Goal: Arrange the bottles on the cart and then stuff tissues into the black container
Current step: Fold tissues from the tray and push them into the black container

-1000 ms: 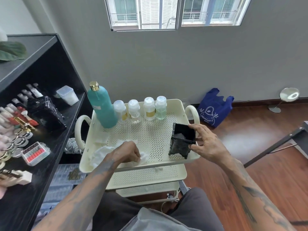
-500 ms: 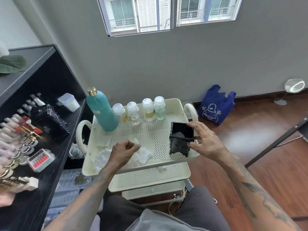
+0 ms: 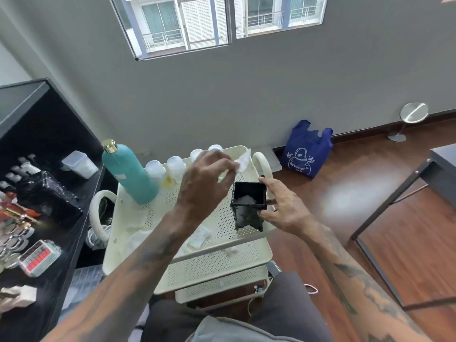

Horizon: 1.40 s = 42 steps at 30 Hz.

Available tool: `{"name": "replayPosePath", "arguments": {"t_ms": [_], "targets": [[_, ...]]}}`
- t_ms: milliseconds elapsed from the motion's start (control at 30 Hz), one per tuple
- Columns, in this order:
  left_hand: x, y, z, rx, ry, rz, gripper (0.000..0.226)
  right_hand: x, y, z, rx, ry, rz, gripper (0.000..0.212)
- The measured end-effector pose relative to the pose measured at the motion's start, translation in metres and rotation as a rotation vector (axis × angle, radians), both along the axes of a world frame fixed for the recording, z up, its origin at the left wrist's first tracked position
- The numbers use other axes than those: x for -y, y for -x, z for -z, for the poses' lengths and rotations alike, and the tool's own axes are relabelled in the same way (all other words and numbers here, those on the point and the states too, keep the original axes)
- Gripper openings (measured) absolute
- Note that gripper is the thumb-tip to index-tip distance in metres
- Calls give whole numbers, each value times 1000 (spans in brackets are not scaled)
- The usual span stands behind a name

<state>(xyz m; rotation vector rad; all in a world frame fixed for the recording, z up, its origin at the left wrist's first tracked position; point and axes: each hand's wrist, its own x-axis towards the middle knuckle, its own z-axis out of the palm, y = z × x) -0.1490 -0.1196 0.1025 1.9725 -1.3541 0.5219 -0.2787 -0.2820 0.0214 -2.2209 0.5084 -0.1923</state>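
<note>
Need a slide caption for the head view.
Left hand lifts a tissue above the black container, steadied on the cart by the right hand.

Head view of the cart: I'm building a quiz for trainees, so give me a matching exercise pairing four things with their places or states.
Things:
1. teal bottle
2. black container
3. tissue
4. blue bag

Places or states:
A. on the floor by the wall
B. pinched in the left hand
C. back left of the cart
D. steadied by the right hand

Pairs: 1-C, 2-D, 3-B, 4-A
</note>
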Motion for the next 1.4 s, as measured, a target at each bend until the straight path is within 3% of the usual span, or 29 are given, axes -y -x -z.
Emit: {"name": "replayPosePath", "arguments": {"t_ms": [33, 100, 167, 367, 467, 600, 700, 800, 867, 967, 1067, 1133, 1267, 1400], "targets": [[11, 6, 2, 134, -118, 37, 6, 0, 0, -1, -2, 4, -5, 82], [28, 14, 10, 166, -451, 63, 10, 0, -1, -2, 0, 1, -7, 79], [42, 13, 14, 31, -802, -27, 13, 0, -1, -2, -1, 2, -8, 80], [84, -15, 6, -455, -1415, -56, 29, -1, 1, -5, -1, -13, 1, 82], [95, -13, 1, -761, -1533, -74, 26, -3, 6, -5, -5, -3, -6, 80], [88, -15, -15, -942, -1384, 56, 36, 2, 9, -8, -29, 25, 4, 79], [42, -38, -22, -1065, -925, 105, 36, 5, 11, -11, -71, 78, -12, 81], [-29, -57, -5, -861, -655, -89, 22, 1, 10, -17, -122, 138, -31, 82], [-67, -60, 23, -788, -709, -199, 17, -3, 11, -26, -198, 179, -44, 86], [-103, -53, 73, -864, -852, -288, 9, -17, 18, -47, -260, 372, 31, 85], [-116, -43, 111, -861, -894, -386, 43, -51, 12, -68, 50, 495, 98, 49], [-117, -37, 126, -833, -839, -452, 49, -79, -12, -69, 93, 424, 18, 30], [-121, -31, 138, -813, -690, -549, 20, -126, -76, -22, -361, 353, -187, 32], [-126, -27, 140, -841, -569, -522, 12, -142, -108, 34, -579, 345, -73, 43]]}}
